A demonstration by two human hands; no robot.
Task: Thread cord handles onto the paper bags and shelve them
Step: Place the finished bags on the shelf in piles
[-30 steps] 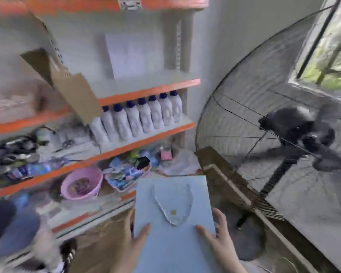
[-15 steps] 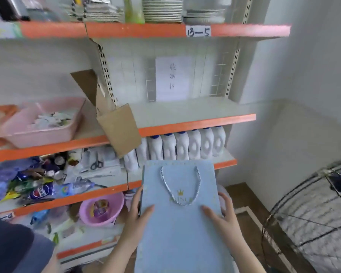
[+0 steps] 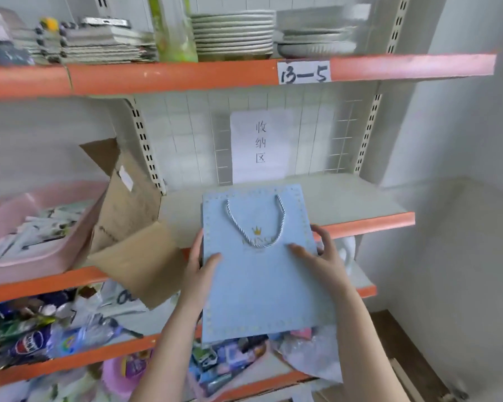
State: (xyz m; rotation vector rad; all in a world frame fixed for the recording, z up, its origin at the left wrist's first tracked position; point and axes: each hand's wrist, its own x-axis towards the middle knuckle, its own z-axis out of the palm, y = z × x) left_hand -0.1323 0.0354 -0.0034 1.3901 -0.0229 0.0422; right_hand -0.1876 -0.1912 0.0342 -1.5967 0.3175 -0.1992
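A flat light-blue paper bag with a gold crown print is held up in front of the shelving. Its twisted blue-white cord handle hangs in a loop down the front face. My left hand grips the bag's left edge, thumb on the front. My right hand grips the right edge, thumb on the front and fingers curled behind. The bag's top edge overlaps the front of the grey middle shelf, which has an orange lip.
An open cardboard box and a pink tub stand on the shelf to the left. A paper sign hangs on the back wall. Plates are stacked on the top shelf. White bottles and clutter fill the lower shelves.
The view has swung from the floor fan up to the shelves. Both hands have raised the bag toward the middle shelf, keeping their grip on its sides.
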